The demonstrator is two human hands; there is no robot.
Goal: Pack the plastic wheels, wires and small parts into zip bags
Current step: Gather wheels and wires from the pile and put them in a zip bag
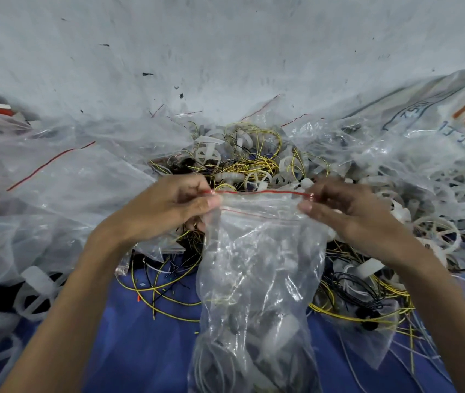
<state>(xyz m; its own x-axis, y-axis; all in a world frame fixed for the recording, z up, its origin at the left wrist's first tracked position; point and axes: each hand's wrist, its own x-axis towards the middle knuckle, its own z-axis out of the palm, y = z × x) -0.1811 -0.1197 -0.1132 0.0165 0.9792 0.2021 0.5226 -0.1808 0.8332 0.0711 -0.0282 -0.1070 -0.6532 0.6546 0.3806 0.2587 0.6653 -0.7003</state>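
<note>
Both hands pinch 1 zip bag (256, 279) by its red-lined mouth, left hand (168, 208) and right hand (347, 214) at opposite corners, apparently stretching the strip taut for sealing. Its filled body hangs below them; loose wheels (211, 156) and yellow wires (256, 163) lie heaped just beyond.

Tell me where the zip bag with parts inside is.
In the head view the zip bag hangs at centre, its red-striped mouth pinched between the left hand and right hand, just nearer than the heap of wheels and yellow wires.
</note>
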